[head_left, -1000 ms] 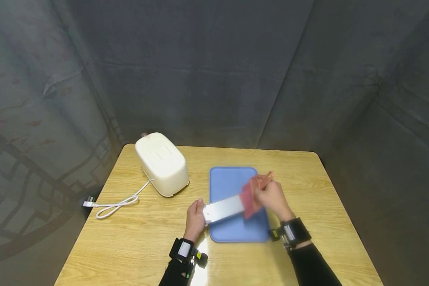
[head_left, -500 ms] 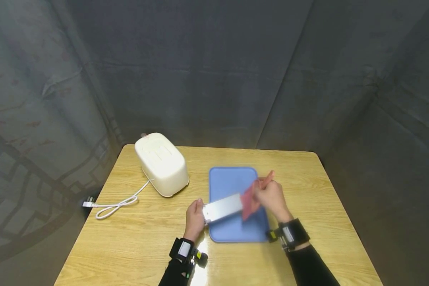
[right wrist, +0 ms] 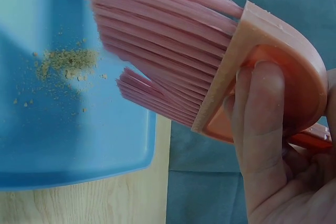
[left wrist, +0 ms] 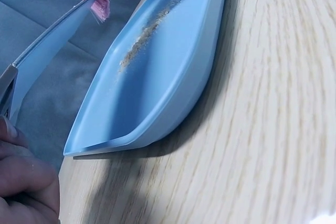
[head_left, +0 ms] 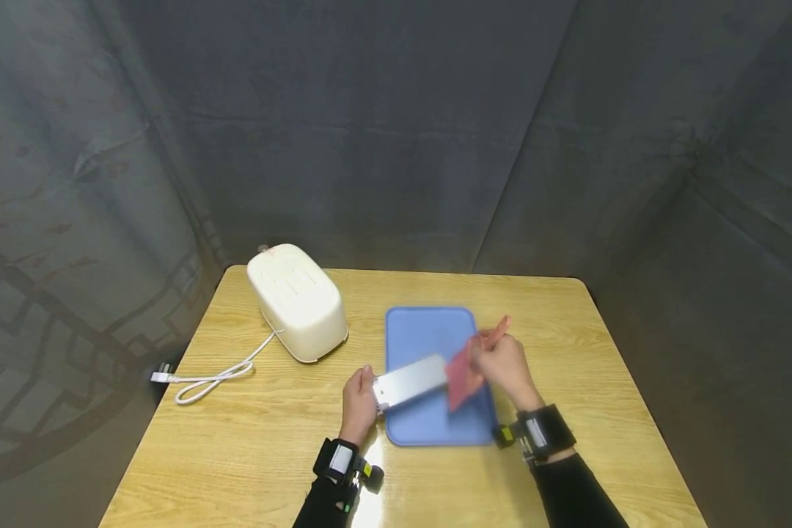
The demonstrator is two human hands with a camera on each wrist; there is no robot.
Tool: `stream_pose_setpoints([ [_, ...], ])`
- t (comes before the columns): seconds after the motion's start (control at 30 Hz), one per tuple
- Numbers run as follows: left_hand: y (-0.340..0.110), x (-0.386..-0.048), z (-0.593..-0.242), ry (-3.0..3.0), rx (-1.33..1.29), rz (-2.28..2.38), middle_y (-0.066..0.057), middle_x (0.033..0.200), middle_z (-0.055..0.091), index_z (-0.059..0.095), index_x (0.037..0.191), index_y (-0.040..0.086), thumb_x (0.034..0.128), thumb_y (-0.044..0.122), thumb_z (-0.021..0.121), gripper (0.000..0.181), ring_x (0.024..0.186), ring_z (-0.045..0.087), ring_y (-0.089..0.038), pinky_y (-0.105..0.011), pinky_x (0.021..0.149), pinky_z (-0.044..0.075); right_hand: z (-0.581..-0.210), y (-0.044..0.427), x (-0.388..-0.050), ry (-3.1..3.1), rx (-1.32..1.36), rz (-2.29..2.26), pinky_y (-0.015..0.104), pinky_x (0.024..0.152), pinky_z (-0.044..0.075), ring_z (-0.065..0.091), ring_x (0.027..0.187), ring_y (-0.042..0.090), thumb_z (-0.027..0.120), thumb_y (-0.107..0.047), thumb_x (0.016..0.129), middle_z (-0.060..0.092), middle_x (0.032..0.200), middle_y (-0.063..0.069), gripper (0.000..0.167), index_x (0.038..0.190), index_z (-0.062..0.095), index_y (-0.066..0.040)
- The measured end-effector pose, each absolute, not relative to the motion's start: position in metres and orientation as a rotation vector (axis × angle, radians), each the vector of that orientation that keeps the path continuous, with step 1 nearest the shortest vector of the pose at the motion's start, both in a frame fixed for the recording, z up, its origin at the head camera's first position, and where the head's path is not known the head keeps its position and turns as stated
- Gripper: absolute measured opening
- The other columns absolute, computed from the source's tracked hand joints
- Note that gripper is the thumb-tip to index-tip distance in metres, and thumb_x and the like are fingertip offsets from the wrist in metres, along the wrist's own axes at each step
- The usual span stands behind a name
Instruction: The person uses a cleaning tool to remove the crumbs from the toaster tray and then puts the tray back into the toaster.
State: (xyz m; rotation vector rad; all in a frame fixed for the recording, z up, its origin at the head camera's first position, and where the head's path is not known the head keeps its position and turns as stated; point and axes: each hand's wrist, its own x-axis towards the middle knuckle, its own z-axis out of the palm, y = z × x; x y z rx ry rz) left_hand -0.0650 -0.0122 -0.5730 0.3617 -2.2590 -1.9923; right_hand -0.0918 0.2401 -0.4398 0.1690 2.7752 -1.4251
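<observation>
In the head view my left hand [head_left: 359, 405] grips the near-left end of a flat silvery metal tray [head_left: 411, 381], held tilted above a blue tray [head_left: 429, 433]. My right hand [head_left: 507, 367] pinches a pink bristle brush [head_left: 463, 378], its bristles at the metal tray's far-right end. The right wrist view shows the fingers [right wrist: 262, 114] on the orange body of the brush [right wrist: 163, 35]. Brownish crumbs [right wrist: 68, 64] lie in the blue tray, and the left wrist view shows them as a streak [left wrist: 144, 40] along it.
A white appliance [head_left: 297, 301], seemingly a toaster, lies at the table's back left. Its white cord [head_left: 227, 372] is looped beside it, with the plug at the left edge. Dark cloth [head_left: 369, 147] hangs behind the table.
The brush has shifted slightly at the end of the metal tray, and the tray's tilt has changed a little. Both hands have kept their hold.
</observation>
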Motion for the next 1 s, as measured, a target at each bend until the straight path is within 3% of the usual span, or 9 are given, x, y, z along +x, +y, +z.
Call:
stream_pose_setpoints([
  [0.2,-0.012,-0.065,-0.571,-2.271,0.392,-1.979,-0.005,0.079,0.058,0.061,0.086,0.004,0.1112,0.028,0.041,0.04,0.074,0.054,-0.018,-0.033,0.072,0.045,-0.442,0.243,-0.09,2.737,0.15,-1.426,0.027,0.041,0.036,0.043,0.051,0.015,0.062,-0.019,0.1,0.066,0.079,0.012,0.024,0.113,0.071,-0.001],
  [0.4,-0.012,-0.065,-0.572,-2.283,0.407,-1.968,-0.006,0.081,0.059,0.061,0.088,0.003,0.1114,0.028,0.041,0.04,0.075,0.055,-0.018,-0.033,0.072,0.045,-0.444,0.246,-0.09,2.73,0.149,-1.406,0.027,0.045,0.04,0.048,0.056,0.017,0.063,-0.021,0.099,0.071,0.1,0.017,0.034,0.127,0.066,-0.001],
  [0.53,-0.012,-0.066,-0.573,-2.295,0.408,-1.943,-0.007,0.08,0.059,0.061,0.088,0.002,0.1115,0.029,0.04,0.041,0.075,0.054,-0.018,-0.033,0.072,0.045,-0.444,0.247,-0.089,2.728,0.147,-1.39,0.027,0.045,0.04,0.049,0.057,0.018,0.064,-0.024,0.1,0.071,0.103,0.018,0.036,0.128,0.066,-0.003],
  [0.73,-0.012,-0.066,-0.572,-2.3,0.41,-1.93,-0.007,0.079,0.059,0.061,0.088,0.001,0.1114,0.029,0.041,0.041,0.073,0.054,-0.017,-0.034,0.071,0.045,-0.445,0.25,-0.087,2.725,0.129,-1.382,0.027,0.047,0.042,0.051,0.058,0.017,0.065,-0.024,0.099,0.071,0.095,0.015,0.034,0.126,0.068,-0.004],
  [1.0,-0.013,-0.065,-0.569,-2.305,0.413,-1.894,-0.007,0.078,0.057,0.06,0.087,0.002,0.1112,0.027,0.041,0.039,0.073,0.053,-0.018,-0.035,0.071,0.044,-0.445,0.253,-0.087,2.72,0.11,-1.384,0.031,0.054,0.051,0.064,0.07,0.02,0.065,-0.025,0.1,0.071,0.114,0.02,0.038,0.132,0.065,-0.004],
])
